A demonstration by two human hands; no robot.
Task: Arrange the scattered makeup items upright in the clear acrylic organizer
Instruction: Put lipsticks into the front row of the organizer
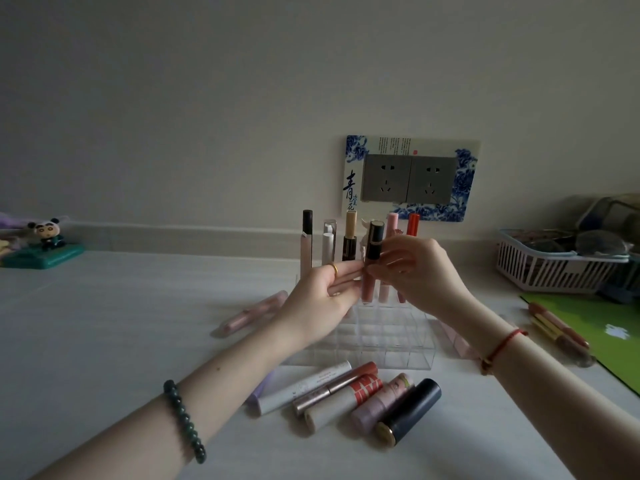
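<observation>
Done: a handful of standing tubes [349, 237] already fill the organizer [381, 341] back row.
Holding: your right hand [415, 271] pinches a black-capped lip gloss [374, 251] upright over that row, and your left hand [322, 296] steadies it with straight fingertips.
Left: loose tubes [346, 393] lying on the surface [104, 341] out front, a pink tube [256, 311] at left, and more on the green mat [588, 313].
Progress: under halfway, I'd guess.

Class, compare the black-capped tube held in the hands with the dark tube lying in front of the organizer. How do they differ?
The black-capped tube stands upright over the organizer; the dark tube lies on its side on the table. The black-capped tube is slim with a pinkish body; the dark tube is thicker, dark throughout, gold-ended. The right hand pinches the black-capped tube; no hand touches the dark tube. Both are cylindrical.
</observation>
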